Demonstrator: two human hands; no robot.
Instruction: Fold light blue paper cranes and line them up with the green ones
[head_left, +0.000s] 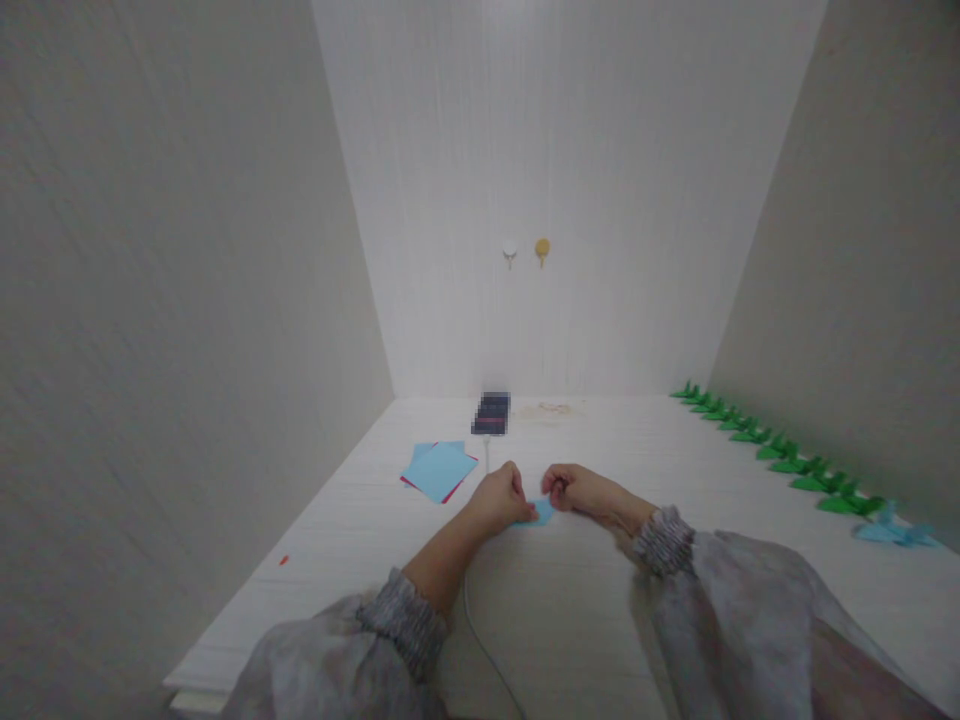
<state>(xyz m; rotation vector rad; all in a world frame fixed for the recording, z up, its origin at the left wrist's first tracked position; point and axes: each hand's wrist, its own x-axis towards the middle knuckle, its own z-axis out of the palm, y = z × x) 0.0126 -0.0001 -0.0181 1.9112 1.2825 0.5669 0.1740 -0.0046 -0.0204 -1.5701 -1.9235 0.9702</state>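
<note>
A small piece of light blue folded paper [541, 513] lies on the white table [570, 590] between my two hands. My left hand [501, 497] pinches its left side with curled fingers. My right hand [571, 489] is closed on its right side, fingertips pressed to the paper. Both wrists come out of grey patterned sleeves.
A stack of square paper sheets [440, 469], blue on top with red beneath, lies just left of my hands. A phone [492, 413] with a white cable [480, 630] stands at the back. Several green folded paper figures [780, 452] line the right wall, ending in a blue one [892, 527]. Two wall hooks [526, 250] hang ahead.
</note>
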